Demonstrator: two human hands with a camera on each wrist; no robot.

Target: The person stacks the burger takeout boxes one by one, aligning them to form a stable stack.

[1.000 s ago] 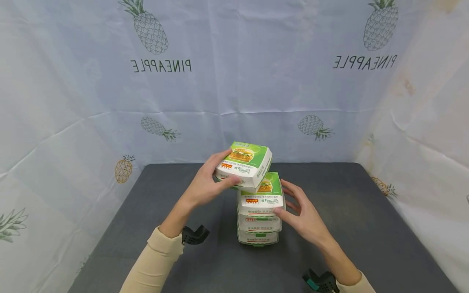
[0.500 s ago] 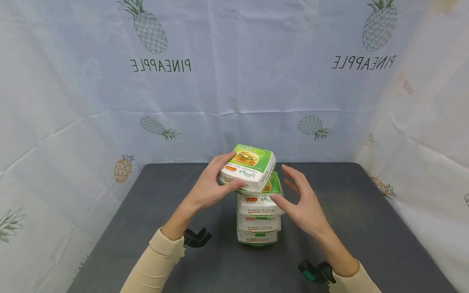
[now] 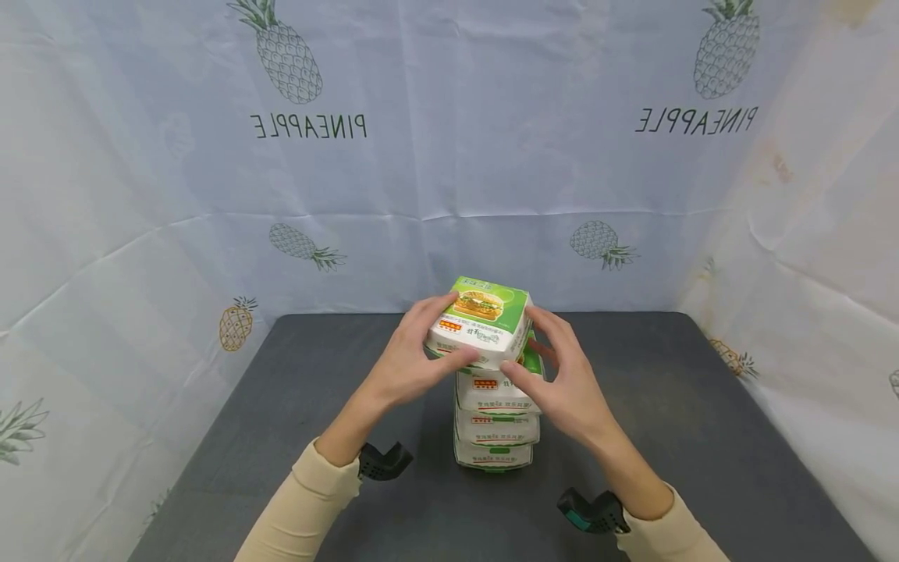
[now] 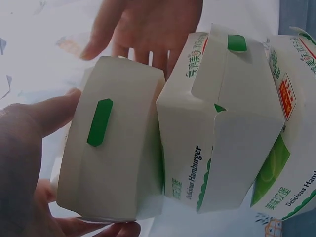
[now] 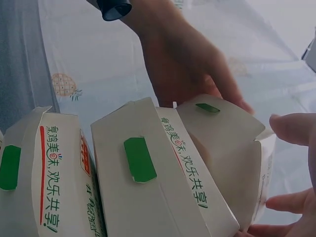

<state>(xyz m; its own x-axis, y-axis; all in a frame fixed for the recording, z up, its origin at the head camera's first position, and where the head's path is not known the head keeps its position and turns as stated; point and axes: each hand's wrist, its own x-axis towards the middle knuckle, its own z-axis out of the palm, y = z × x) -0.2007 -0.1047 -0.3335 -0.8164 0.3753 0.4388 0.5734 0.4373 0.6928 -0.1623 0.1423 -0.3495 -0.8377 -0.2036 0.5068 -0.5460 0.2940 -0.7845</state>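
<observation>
My left hand (image 3: 407,355) grips the left side of a green-and-white burger box (image 3: 483,306), thumb on its front and fingers behind. That box sits skewed over a stack of similar burger boxes (image 3: 500,398); whether its full weight rests there, I cannot tell. At its right side is my right hand (image 3: 569,375), fingers spread, with some fingertips at the box edge. In the right wrist view the right thumb (image 5: 291,128) stands slightly off the held box (image 5: 222,138). The left wrist view shows the held box (image 4: 111,143) angled against the box below (image 4: 222,133).
The stack stands on a dark grey table (image 3: 337,499). Behind and beside the table hangs a pale cloth (image 3: 449,156) printed with pineapples. A black wrist camera (image 3: 385,462) is strapped to the left wrist, another wrist camera (image 3: 593,511) to the right.
The held box has moved right and a little down in my left hand, closer over the stack. My right hand left the upper stacked box and came up beside the held one.
</observation>
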